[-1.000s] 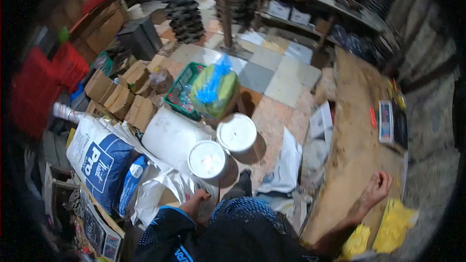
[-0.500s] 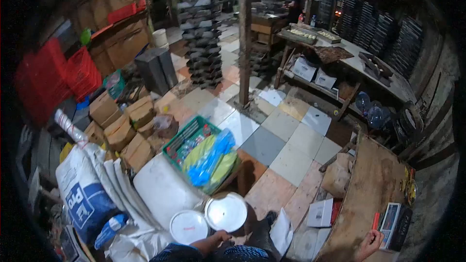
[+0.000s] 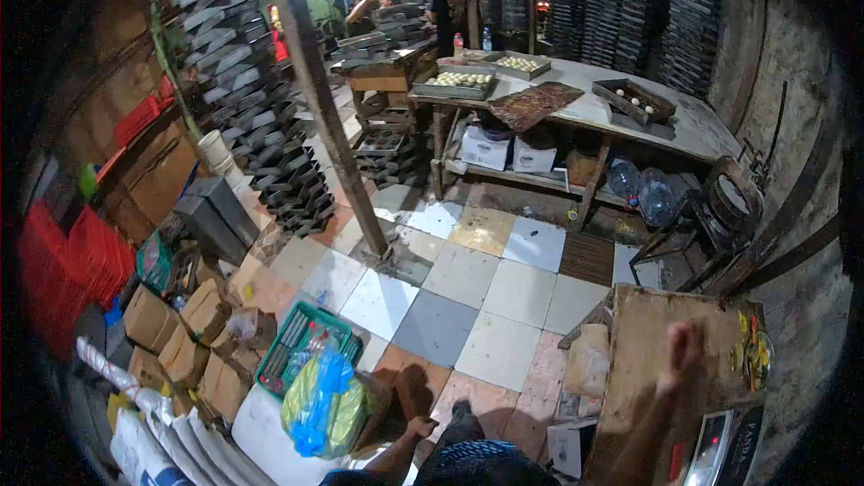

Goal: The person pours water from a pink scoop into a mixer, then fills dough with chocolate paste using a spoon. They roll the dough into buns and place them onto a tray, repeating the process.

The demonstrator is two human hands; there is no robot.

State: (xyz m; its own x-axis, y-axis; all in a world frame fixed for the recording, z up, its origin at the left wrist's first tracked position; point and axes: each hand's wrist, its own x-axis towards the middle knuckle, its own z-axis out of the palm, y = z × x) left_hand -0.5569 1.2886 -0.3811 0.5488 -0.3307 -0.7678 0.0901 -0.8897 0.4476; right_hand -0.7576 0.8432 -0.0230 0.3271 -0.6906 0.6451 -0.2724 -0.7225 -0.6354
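Note:
My left hand is low at the centre beside my knee, its fingers curled together, with nothing seen in it. Smeared by motion, my right hand is raised over the brown wooden table at the lower right. Its fingers are too blurred to tell apart. Below that forearm a small red object lies beside a black box with white lettering. Yellow packets lie at the table's right edge.
To the left are a green crate, a yellow and blue plastic bag, cardboard boxes and white sacks. A post rises from the tiled floor. Beyond stands a long worktable with trays of dough balls; a person stands behind.
My view has turned up and to the right. My right hand has moved from beside the red object and black box to farther forward over the wooden table. My left hand stays low and closed.

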